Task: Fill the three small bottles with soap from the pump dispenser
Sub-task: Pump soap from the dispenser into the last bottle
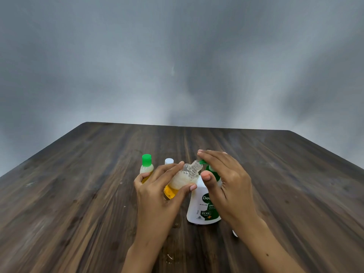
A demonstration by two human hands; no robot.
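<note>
Two hands at lower centre of frame. Left hand [157, 192] pinching an uncapped small bottle [183, 179], tilted, neck just beside the green pump spout [202, 162]; orange soap and foam inside. Right hand [226, 182] spread flat over the pump dispenser [201, 209]. Behind left: green-capped bottle [146, 168], white-capped bottle [169, 161], on wooden table [78, 194].

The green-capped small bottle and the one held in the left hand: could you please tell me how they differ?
The green-capped bottle stands upright on the table with its cap on; the held bottle is uncapped, its threaded neck bare. The held bottle is tilted, its mouth toward the nozzle of the pump dispenser, gripped by the left hand, while the green-capped bottle stands behind that hand. Both are small, clear, and show yellow liquid under pale foam.
</note>
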